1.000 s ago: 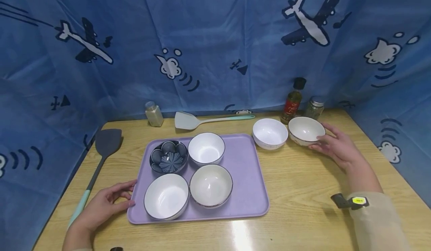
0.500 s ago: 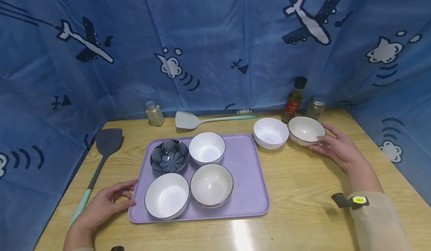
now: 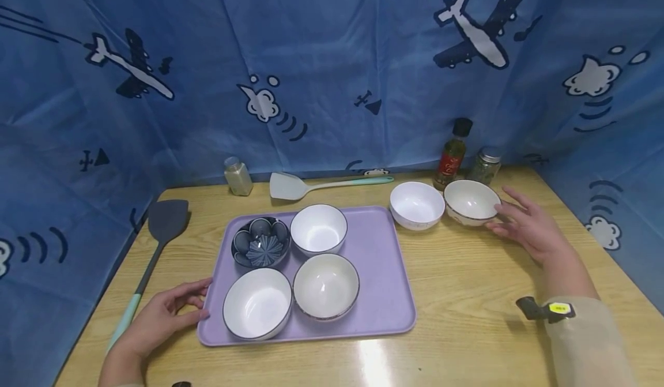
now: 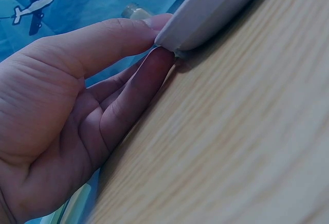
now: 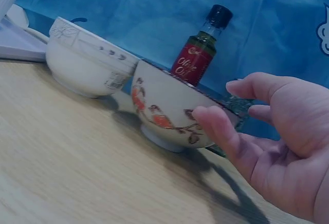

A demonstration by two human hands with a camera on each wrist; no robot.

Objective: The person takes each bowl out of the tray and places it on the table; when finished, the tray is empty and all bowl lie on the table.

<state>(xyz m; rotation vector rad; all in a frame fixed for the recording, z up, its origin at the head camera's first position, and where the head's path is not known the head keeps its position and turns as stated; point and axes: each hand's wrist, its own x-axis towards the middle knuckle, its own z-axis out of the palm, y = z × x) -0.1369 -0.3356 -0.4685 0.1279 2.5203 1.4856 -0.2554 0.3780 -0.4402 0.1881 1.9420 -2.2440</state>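
Flowered bowl (image 3: pixel 469 201) upright on bench (image 3: pixel 467 329), just left of right hand (image 3: pixel 534 230).
Right hand: thumb and fingers apart at bowl's right side, not clamped; contact with rim can't be told. White bowl (image 3: pixel 417 201) just beside flowered bowl, on its left; oil bottle (image 3: pixel 449 159) and lidded jar (image 3: pixel 485 168) close behind. Tray (image 3: pixel 384 283) further left, well apart from right hand, carries blue bowl (image 3: pixel 261 243) plus three pale bowls (image 3: pixel 325 287). Left hand (image 3: pixel 163 315) pinches tray's left edge, thumb on top, fingertip under. Dark spatula (image 3: pixel 167 220) left of tray; pale spatula (image 3: pixel 289 187) and shaker (image 3: pixel 238 177) behind it.
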